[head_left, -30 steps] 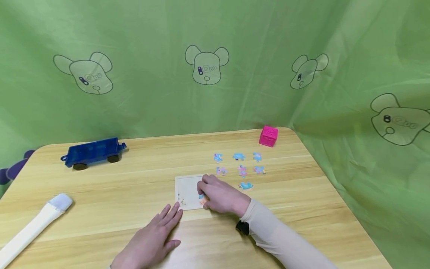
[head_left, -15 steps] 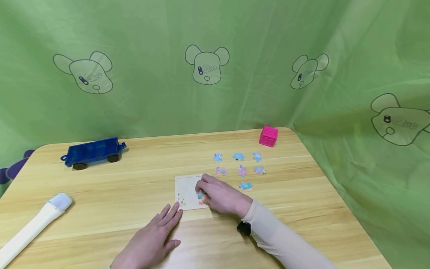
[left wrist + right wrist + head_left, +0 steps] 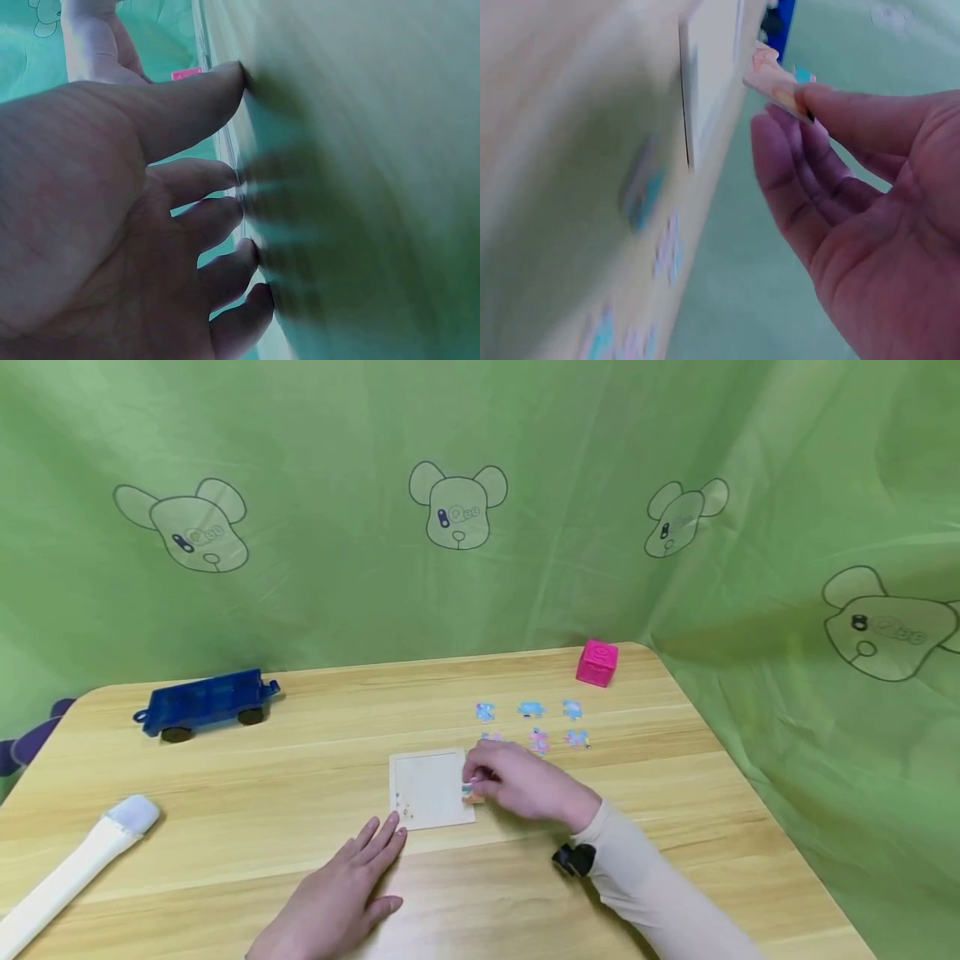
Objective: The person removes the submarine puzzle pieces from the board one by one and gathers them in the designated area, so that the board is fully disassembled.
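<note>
My right hand point(image 3: 528, 781) pinches a jigsaw piece point(image 3: 772, 79) printed in peach and blue between thumb and fingers. In the right wrist view the piece is tilted and off the table. Seen from the head, it is at the right edge of a pale puzzle board point(image 3: 429, 785), which has a raised border and small marks near its lower left corner. My left hand point(image 3: 337, 893) lies with fingers spread and straight, fingertips at that corner of the board. In the left wrist view its fingertips point(image 3: 232, 79) press down on the surface.
Several loose jigsaw pieces point(image 3: 531, 709) lie in rows right of the board; one lies partly behind my right hand. A pink cube point(image 3: 597, 663) stands at the back right. A blue toy wagon point(image 3: 207, 703) stands back left, a white microphone-like object point(image 3: 82, 868) front left.
My right hand has lifted the jigsaw piece from the board and moved right with it, uncovering the board's right part and covering a loose piece. My left hand stays in place.
</note>
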A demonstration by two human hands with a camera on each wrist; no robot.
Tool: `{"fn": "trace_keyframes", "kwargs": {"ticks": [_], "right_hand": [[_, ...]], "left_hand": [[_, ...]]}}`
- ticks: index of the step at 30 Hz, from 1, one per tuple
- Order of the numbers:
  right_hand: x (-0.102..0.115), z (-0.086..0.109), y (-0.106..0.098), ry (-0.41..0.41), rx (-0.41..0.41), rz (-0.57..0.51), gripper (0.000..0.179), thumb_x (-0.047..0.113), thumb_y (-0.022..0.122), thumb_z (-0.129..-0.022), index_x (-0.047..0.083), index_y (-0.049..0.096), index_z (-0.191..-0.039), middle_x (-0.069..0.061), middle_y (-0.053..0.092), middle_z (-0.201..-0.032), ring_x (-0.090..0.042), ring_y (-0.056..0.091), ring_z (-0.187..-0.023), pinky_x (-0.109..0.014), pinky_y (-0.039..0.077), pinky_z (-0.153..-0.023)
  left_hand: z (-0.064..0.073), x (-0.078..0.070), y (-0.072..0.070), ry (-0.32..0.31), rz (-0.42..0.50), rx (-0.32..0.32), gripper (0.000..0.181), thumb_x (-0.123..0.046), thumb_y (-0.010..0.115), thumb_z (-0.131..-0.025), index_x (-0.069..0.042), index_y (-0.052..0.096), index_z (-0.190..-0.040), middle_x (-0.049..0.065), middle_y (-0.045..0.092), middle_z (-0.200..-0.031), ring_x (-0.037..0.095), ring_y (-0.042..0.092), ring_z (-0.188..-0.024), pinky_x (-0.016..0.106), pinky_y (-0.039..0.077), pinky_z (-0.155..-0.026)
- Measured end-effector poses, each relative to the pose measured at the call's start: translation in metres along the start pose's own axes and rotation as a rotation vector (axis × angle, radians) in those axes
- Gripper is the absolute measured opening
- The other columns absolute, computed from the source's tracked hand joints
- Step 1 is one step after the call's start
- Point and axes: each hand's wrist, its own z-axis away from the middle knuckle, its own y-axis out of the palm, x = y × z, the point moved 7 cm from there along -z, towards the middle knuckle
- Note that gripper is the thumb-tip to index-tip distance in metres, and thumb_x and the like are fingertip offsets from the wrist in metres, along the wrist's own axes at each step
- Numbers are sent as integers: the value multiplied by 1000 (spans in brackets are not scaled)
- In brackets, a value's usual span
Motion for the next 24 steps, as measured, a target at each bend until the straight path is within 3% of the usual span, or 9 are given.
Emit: {"fn": "trace_keyframes", "kwargs": {"ticks": [11,16,24], "right_hand": [[-57,44,-50,167,-97,-77,11,-2,62,-93,5,67,-99,2,61,-88,-15,56,-82,-31,51,-73],[-91,65,-56,273,-108,-102,9,-4,60,-94,5,64,-94,-1,59,-82,-16,55,-75,-29,50,-65],[-120,82,-58,337,-91,-137,11,-6,58,-94,3,64,-94,-3,58,-81,-17,53,-74,-26,49,-62]], "left_hand": [[0,-2,-1,7,2,11,70,-35,66,-94,-3,39,-150,10,26,-159,33,27,-143,50,35,-108],[0,-2,-1,12,-33,15,71,-36,67,-93,-3,40,-149,10,27,-159,33,29,-142,50,36,-108],[1,-3,-2,12,-28,11,71,-36,67,-93,-3,40,-149,10,27,-159,33,29,-142,50,38,-107]]}}
